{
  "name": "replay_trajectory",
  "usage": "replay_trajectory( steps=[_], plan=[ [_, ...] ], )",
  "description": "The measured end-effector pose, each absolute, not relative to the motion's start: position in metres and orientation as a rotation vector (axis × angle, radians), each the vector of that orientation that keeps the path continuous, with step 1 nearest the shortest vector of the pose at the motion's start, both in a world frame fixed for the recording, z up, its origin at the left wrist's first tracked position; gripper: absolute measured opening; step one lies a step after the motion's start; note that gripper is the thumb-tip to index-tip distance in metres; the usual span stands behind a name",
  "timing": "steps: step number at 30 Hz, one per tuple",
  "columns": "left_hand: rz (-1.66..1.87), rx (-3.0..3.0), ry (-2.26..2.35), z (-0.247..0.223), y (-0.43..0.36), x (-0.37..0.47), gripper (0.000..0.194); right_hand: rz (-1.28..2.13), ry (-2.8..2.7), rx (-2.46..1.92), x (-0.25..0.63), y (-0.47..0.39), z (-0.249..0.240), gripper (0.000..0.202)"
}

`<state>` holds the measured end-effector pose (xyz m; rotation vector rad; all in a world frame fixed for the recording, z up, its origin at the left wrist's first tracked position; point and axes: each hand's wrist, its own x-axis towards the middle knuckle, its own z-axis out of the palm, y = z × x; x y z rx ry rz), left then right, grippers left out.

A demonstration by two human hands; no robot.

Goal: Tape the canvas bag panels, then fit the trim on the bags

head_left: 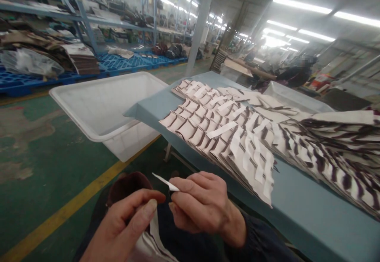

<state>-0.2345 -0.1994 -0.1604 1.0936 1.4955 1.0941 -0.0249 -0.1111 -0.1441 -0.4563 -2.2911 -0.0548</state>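
In the head view my left hand [127, 222] is at the bottom, its thumb and forefinger closed on a fabric piece [154, 238] that is pale with dark edges and hangs over my lap. Close beside it on the right, my right hand [204, 204] has its fingers closed on a thin white strip [166, 181], whose pointed end sticks out to the upper left. Something small and dark shows under the strip, too hidden to make out. A dark brown fabric part [130, 185] lies behind my left hand.
A blue-grey table [311, 222] on the right bears overlapping rows of pale fabric pieces [192, 123] with white strips. A white plastic bin [101, 103] stands left of it. Shelving and blue pallets [118, 64] are behind; a dark-clothed person [297, 72] is farther off.
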Motion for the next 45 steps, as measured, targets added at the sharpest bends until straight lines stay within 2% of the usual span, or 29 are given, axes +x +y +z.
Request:
replay_trajectory(
  steps=[4,14,20,26,28,31,36,39,41,45],
  plan=[
    [1.082,1.003,1.424,-0.164,-0.189,-0.236,0.044,-0.181,-2.423,-0.334,-0.022,-0.109,-0.144,0.031],
    [1.021,0.822,1.362,-0.174,-0.181,-0.223,0.050,-0.250,-2.545,-0.063,-0.020,-0.100,-0.147,0.036],
    [1.029,0.667,1.396,-0.166,-0.186,-0.219,0.036,-0.215,-2.568,-0.001,-0.021,-0.099,-0.154,0.039],
    [1.034,0.681,1.379,-0.163,-0.188,-0.219,0.036,-0.146,-2.550,-0.057,-0.024,-0.098,-0.157,0.040],
    [1.036,0.708,1.406,-0.163,-0.188,-0.222,0.038,-0.033,-2.544,-0.116,-0.022,-0.101,-0.158,0.036],
    [1.015,0.788,1.479,-0.160,-0.187,-0.227,0.039,0.352,-2.439,-0.342,-0.016,-0.109,-0.163,0.034],
    [1.005,0.840,1.545,-0.156,-0.187,-0.229,0.038,1.066,-1.806,-0.858,-0.026,-0.124,-0.173,0.020],
    [1.017,0.902,1.557,-0.157,-0.187,-0.230,0.034,1.438,-1.627,-0.989,-0.046,-0.128,-0.183,0.033],
    [1.028,0.967,1.572,-0.158,-0.188,-0.231,0.028,1.646,-1.473,-0.989,-0.060,-0.133,-0.190,0.035],
    [1.047,1.015,1.599,-0.163,-0.190,-0.235,0.023,1.804,-1.170,-0.986,-0.079,-0.143,-0.198,0.040]
  ],
)
